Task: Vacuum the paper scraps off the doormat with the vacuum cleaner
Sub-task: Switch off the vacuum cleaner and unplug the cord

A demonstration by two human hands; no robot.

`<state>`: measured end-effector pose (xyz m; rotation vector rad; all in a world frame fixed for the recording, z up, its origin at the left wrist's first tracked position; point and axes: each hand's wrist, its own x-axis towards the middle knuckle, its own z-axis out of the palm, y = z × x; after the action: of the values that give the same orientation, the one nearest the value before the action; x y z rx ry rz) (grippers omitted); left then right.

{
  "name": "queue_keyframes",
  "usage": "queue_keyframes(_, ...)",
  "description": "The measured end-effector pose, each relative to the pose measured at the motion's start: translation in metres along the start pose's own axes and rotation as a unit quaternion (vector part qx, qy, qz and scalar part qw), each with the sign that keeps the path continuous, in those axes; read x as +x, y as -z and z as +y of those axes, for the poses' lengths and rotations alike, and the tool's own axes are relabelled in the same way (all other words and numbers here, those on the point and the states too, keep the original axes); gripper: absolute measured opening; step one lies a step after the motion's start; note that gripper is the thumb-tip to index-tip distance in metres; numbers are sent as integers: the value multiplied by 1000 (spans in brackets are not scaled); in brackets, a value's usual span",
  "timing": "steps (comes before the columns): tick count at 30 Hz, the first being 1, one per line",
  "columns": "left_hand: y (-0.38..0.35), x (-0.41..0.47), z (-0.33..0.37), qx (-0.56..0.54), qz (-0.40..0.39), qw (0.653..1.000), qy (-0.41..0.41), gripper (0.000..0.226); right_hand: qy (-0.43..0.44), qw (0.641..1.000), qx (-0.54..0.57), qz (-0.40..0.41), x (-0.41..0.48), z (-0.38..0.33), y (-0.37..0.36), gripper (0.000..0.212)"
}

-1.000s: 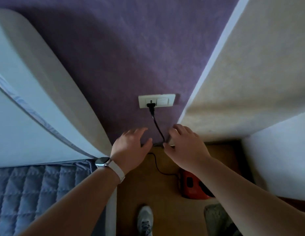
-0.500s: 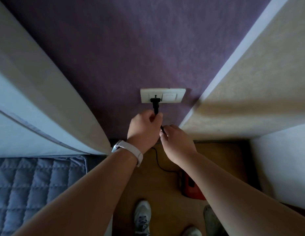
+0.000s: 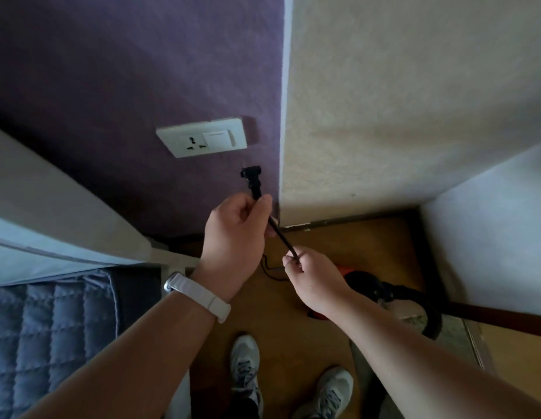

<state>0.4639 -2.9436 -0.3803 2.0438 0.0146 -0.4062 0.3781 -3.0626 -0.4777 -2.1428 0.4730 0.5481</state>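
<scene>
The plug [image 3: 251,174] is out and held up in the air, just below and to the right of the white socket plate [image 3: 202,140], clear of it. Its head is at the top, and I can't make out which way the pins face. The cord [image 3: 283,238] runs taut from the plug down and to the right, a straight slant between the two hands. The left hand [image 3: 236,237], with a white watch [image 3: 199,293] on the wrist, has its fingers curled round the cord right under the plug. The right hand [image 3: 313,276] pinches the cord lower down between thumb and fingertips. Below that the cord drops slack to the wooden floor [image 3: 293,322] and towards the red and black vacuum cleaner [image 3: 361,282], which sits behind the right wrist with its dark hose [image 3: 428,313] curving away. The socket is on a purple wall [image 3: 136,71] that meets a cream wall [image 3: 399,101] at a corner. A quilted grey bedspread [image 3: 45,337] is at the left, and two grey trainers [image 3: 245,358] stand below. Half a second ago that plug was seated in the socket, and now the socket holes are bare.
</scene>
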Motion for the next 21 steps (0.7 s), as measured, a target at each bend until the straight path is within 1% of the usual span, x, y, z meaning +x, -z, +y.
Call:
queue_keyframes(3,-21,-6,16,-27,-8,999,-15,31,-73,993,83,31,-14,34,10,34)
queue_keyframes(5,-40,-8,17,-24,-14,1000,-10,30,-97,985,135,54,-27,54,21,28)
queue_keyframes(6,-51,-9,15,-8,-17,1000,-2,29,-107,980,152,66,-33,64,27,26)
queue_keyframes(8,-76,-10,2,59,-30,998,21,28,-125,971,184,88,-47,88,36,25)
queue_keyframes(11,-116,-11,-28,130,-53,987,80,26,-152,957,213,126,-67,127,49,22)
queue_keyframes(14,-156,-17,-50,186,-69,972,123,20,-157,959,195,133,-86,167,57,24)
queue_keyframes(15,-168,-22,-56,222,-74,965,121,26,-155,963,179,127,-91,179,57,25)
queue_keyframes(16,-180,-27,-63,260,-84,958,88,38,-152,967,162,121,-94,190,58,25)
queue_keyframes(17,-190,-33,-67,283,-103,953,27,44,-149,971,147,117,-96,200,57,24)
queue_keyframes(18,-201,-39,-71,281,-137,949,-46,43,-145,973,138,114,-97,208,56,24)
queue_keyframes(19,-210,-45,-73,266,-196,937,-111,38,-142,974,132,114,-98,215,55,26)
queue_keyframes(20,-219,-51,-74,257,-269,916,-152,33,-138,976,126,116,-98,221,55,28)
queue_keyframes(21,-228,-57,-77,263,-343,886,-169,31,-134,976,123,118,-99,226,56,30)
